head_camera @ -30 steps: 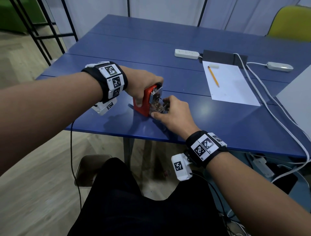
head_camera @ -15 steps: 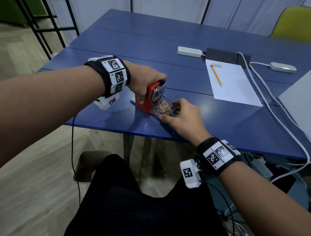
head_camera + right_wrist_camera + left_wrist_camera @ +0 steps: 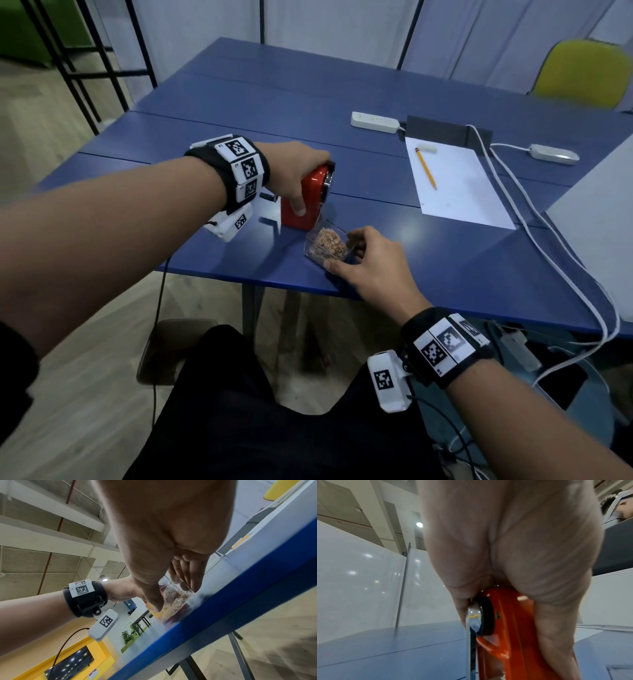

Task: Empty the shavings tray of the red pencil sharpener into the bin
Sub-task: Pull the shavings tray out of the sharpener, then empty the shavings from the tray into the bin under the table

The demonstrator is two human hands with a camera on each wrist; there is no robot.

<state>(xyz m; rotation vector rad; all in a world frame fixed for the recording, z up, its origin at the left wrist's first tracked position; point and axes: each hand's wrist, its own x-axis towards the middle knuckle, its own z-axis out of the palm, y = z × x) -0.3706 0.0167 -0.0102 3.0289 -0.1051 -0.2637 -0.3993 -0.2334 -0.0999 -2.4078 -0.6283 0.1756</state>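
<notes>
1. Your right hand [image 3: 368, 265] pinches the shavings tray [image 3: 325, 246] between thumb on the near corner and fingers curled over the far side. The tray sits just in front of the red pencil sharpener [image 3: 308, 197], close to the near edge of the blue table [image 3: 445, 267]; whether it is fully out of its slot, or off the tabletop, cannot be told.

2. Your left hand [image 3: 294, 174] is wrapped over the top of the sharpener, thumb down its near face, pinning it to the table.

3. The tray is a small open-topped box of clear, thin, hard plastic. Expect it to be very light, stiff but a little brittle, and smooth enough to slip if you pinch loosely. Hold it by its two opposite walls, near the rim, as you do now.

4. The shavings [image 3: 327, 241] are a loose, pale brown heap, dry and fluffy, piled about to the rim. They will probably spill with any tilt or jolt, so keep the tray level until it is over the bin. No bin can be made out in these views.

5. The sharpener is glossy red, block-shaped with a rounded top, with a shiny metal fitting [image 3: 473, 615] and a black ring behind it on one end. It looks the heavier piece.

6. Beyond the sharpener, to the right, lie a sheet of white paper [image 3: 455, 185] with a yellow pencil [image 3: 425, 168] on it.
</notes>
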